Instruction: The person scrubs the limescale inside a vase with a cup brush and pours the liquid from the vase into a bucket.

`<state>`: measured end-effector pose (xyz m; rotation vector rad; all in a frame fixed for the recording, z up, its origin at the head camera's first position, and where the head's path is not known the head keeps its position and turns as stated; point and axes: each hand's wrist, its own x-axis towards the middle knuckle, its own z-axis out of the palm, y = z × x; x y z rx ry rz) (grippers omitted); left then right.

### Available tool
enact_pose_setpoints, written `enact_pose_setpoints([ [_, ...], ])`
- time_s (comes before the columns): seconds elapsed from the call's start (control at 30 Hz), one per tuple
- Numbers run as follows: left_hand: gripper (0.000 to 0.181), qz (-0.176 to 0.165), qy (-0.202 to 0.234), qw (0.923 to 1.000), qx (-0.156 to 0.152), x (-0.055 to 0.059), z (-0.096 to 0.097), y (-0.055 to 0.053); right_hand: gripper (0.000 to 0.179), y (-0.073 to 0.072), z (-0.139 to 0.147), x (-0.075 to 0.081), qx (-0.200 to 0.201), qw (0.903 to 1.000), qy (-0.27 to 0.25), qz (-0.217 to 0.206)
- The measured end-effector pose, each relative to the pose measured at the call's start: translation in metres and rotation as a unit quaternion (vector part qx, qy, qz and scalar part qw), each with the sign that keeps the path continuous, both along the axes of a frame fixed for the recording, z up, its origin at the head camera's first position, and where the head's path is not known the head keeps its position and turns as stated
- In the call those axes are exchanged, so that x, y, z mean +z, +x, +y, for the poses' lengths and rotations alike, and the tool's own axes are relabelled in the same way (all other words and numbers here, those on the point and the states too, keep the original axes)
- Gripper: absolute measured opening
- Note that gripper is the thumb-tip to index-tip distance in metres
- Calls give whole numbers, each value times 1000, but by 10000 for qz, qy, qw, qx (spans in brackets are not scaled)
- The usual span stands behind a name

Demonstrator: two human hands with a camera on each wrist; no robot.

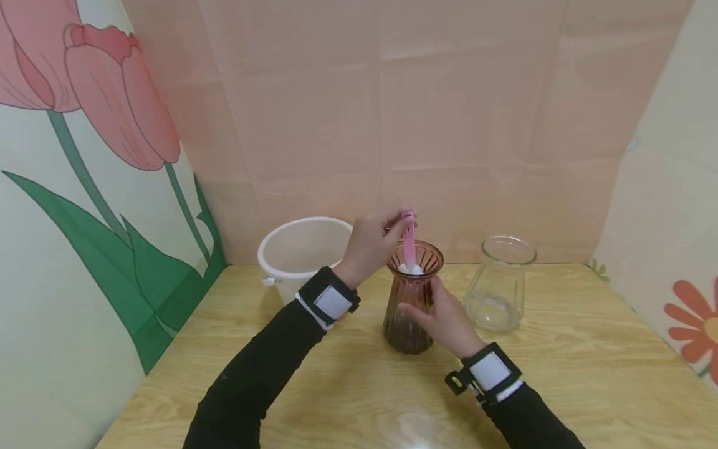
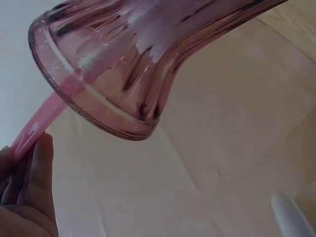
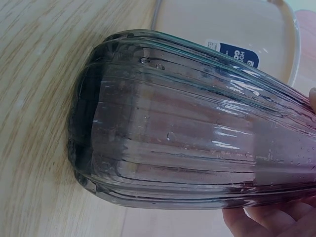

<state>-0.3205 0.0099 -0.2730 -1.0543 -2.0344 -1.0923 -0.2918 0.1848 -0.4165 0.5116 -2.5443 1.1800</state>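
My left hand (image 1: 370, 244) pinches the top of the pink handle of a bottle brush (image 1: 409, 240), also visible in the left wrist view. The brush's white head sits down in the neck of a ribbed, pinkish-brown glass vase (image 1: 399, 305). That vase stands upright on the table. Around its right side my right hand (image 1: 449, 321) holds it, thumb at the front and fingers behind. In the right wrist view, droplets mark the ribbed vase wall (image 3: 177, 133). From the left wrist, the flared rim (image 2: 98, 106) shows with the pink handle (image 2: 42, 121) passing into it.
Behind my left forearm stands a cream bucket (image 1: 275, 252) with a white rim; a blue label (image 3: 239, 53) shows on it. To the right is a clear glass vase (image 1: 496, 299). A pinkish sheet (image 1: 449, 125) backs the wooden table (image 1: 572, 349).
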Motion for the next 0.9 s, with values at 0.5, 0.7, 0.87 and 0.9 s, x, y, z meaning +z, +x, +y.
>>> enact_pose_setpoints([
  [0.5,16,-892,-1593,9830,171,-28,9,-13,83,2,0,-1,-11,9996,6,298],
  [0.7,13,-1207,-2028,9718,-9,-23,12,-14,82,1,0,-1,-11,9996,30,294],
  [0.87,14,-1439,-2804,9489,-138,-16,15,-15,81,0,1,-1,-10,9995,56,300],
  [0.9,15,-1403,-2982,9440,-153,-15,15,-16,81,0,1,-2,1,9995,67,305],
])
